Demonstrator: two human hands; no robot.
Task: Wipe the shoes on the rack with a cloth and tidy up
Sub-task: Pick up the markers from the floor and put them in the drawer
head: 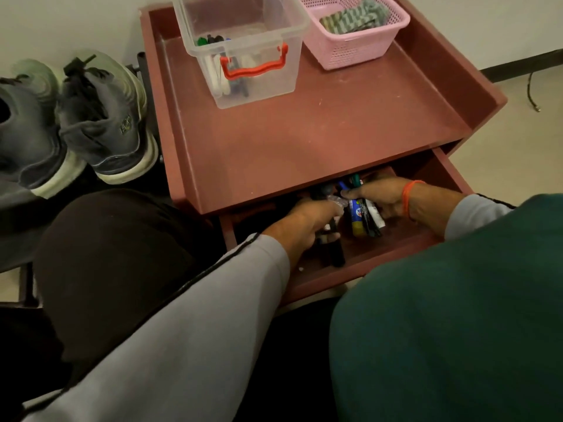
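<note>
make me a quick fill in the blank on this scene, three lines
1. The striped cloth lies in the ____ basket.
2. The clear box has a ____ handle.
3. Both hands, left hand and right hand, reach into the open ____ of the red cabinet.

Missing words: pink; red; drawer

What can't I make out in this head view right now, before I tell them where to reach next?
- Drawer: its back is hidden under the cabinet top.
- Left hand: its grip holds dark items, blurred and shadowed; no telling what.
- Right hand: label on the tubes too small to read.
- Left shoe: cut off by the frame edge.
</note>
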